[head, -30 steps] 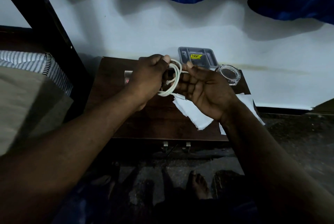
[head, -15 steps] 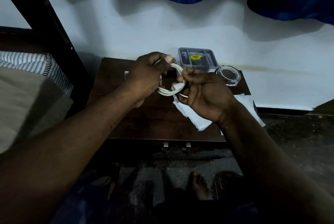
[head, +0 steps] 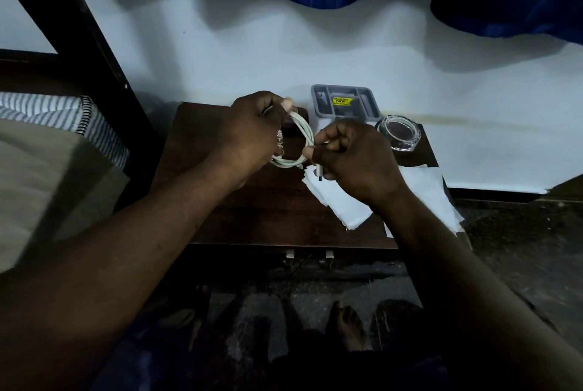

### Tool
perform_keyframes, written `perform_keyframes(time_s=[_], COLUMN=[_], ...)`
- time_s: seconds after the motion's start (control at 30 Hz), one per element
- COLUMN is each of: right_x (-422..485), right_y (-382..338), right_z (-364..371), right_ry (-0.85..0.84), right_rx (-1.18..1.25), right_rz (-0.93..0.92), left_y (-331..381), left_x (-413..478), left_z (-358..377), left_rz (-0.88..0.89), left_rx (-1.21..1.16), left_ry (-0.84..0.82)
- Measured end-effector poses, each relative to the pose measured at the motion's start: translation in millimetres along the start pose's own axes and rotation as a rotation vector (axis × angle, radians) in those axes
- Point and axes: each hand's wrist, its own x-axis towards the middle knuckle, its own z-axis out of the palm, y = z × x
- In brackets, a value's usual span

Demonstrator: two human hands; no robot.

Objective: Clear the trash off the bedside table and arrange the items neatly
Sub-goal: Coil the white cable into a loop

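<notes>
A coiled white cable (head: pixel 303 135) hangs between both hands above the dark wooden bedside table (head: pixel 239 217). My left hand (head: pixel 252 131) grips the top and left side of the coil. My right hand (head: pixel 350 157) pinches the coil's right side, its fingers curled round the cable's plug end, which sticks out below the fist. White tissue paper (head: pixel 340 204) lies on the table under my right hand and reaches past the right edge.
A grey compartment tray (head: pixel 372 109) with a yellow label stands at the table's back edge. A clear glass ashtray (head: pixel 399 136) sits right of it. A bed with striped bedding (head: pixel 63 119) and a dark post is at left. Bare feet show on the floor below.
My right hand has closed into a fist on the cable's loose end and turned over. The coil has tightened between the hands. My left hand keeps its grip.
</notes>
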Motion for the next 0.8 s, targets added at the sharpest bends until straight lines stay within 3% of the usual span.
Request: perform_keyframes(time_s=[0.2,0.43,0.67,0.8], right_x=[3,3,4,3], right_y=[1,-1,-5,-11], right_z=[-6,4,24,30], right_ry=[-0.026,0.092,-0.005,-0.155], right_rx=[-0.070,-0.269,-0.064,0.204], right_rz=[-0.073,-0.115,-0.034,0.078], left_y=[-1,-2,-5,-6], left_x=[0,0,-1,-1], left_z=[-2,-8,-14,-22], left_rz=[-0.149,-0.298,-0.385,-0.429], left_rx=[-0.179,-0.359,-0.446,-0.483], left_ry=[-0.042,-0.080,-0.068,-0.068])
